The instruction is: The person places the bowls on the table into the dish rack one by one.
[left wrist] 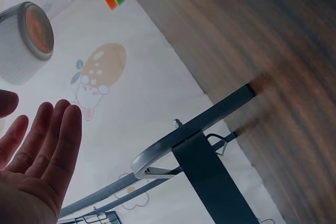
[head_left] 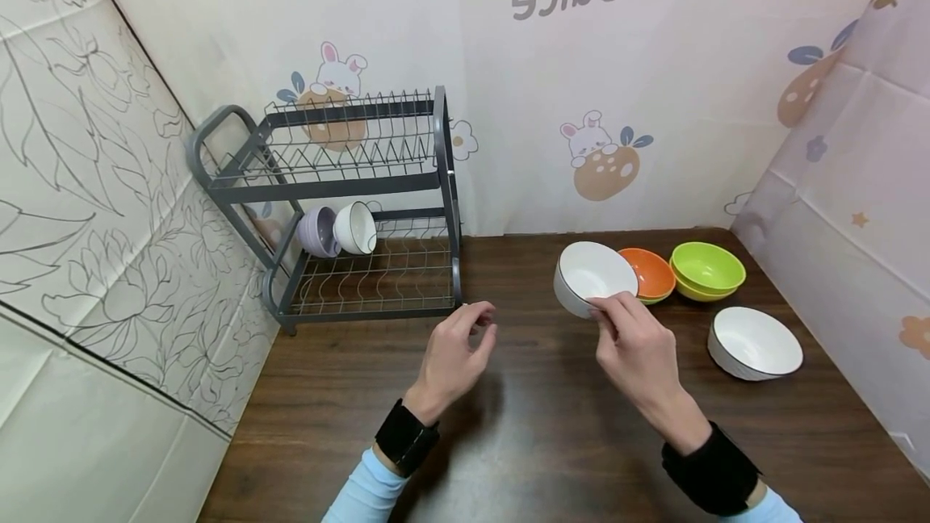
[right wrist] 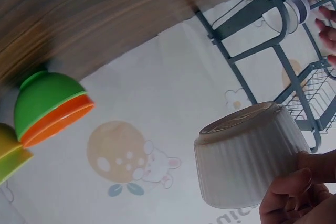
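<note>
A white bowl (head_left: 594, 269) with a dark rim is raised above the table, its rim pinched between the thumb and fingers of my right hand (head_left: 639, 349). In the right wrist view the ribbed outer wall of this bowl (right wrist: 247, 161) and its foot show. My left hand (head_left: 452, 353) hangs over the table in front of the rack, holding nothing, its fingers loosely bent. A two-tier dark grey dish rack (head_left: 363, 313) stands at the left; on its lower tier a white bowl (head_left: 356, 228) and lilac bowls (head_left: 317, 232) lean on their sides.
At the right, an orange bowl (head_left: 649, 271) sits stacked in a green one, beside a lime bowl (head_left: 708, 266) stacked in a yellowish one. Nearer is another white bowl (head_left: 756, 341). The brown table (head_left: 538, 434) meets patterned wall sheets (head_left: 508, 144) behind and on both sides.
</note>
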Tool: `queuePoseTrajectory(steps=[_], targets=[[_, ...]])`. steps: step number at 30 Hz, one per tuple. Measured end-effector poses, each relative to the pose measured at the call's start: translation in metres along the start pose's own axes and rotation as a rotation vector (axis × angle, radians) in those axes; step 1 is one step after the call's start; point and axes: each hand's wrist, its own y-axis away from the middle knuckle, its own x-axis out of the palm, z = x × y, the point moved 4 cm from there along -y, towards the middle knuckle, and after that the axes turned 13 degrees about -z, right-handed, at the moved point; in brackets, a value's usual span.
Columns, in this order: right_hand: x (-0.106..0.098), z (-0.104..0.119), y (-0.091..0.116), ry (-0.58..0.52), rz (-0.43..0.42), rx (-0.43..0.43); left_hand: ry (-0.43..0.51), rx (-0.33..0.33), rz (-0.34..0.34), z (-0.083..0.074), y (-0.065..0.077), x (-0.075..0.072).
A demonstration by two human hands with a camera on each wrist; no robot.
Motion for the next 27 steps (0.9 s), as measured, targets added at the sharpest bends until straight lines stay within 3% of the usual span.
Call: queuePoseTrajectory(steps=[10,15,21,27], targets=[[0.005,0.017,-0.006,-0.035,0.014,-0.035,0.031,0.024,0.022,-0.006,-0.012,-0.001],[0.008,0.026,-0.007,-0.065,0.0,-0.059,0.047,0.032,0.07,-0.009,-0.022,0.0],[0.01,0.036,-0.006,-0.112,-0.01,-0.08,0.036,0.086,0.124,-0.011,-0.029,0.004],[0.013,0.044,-0.005,-0.138,0.035,-0.072,0.064,0.087,0.123,-0.011,-0.031,0.008]])
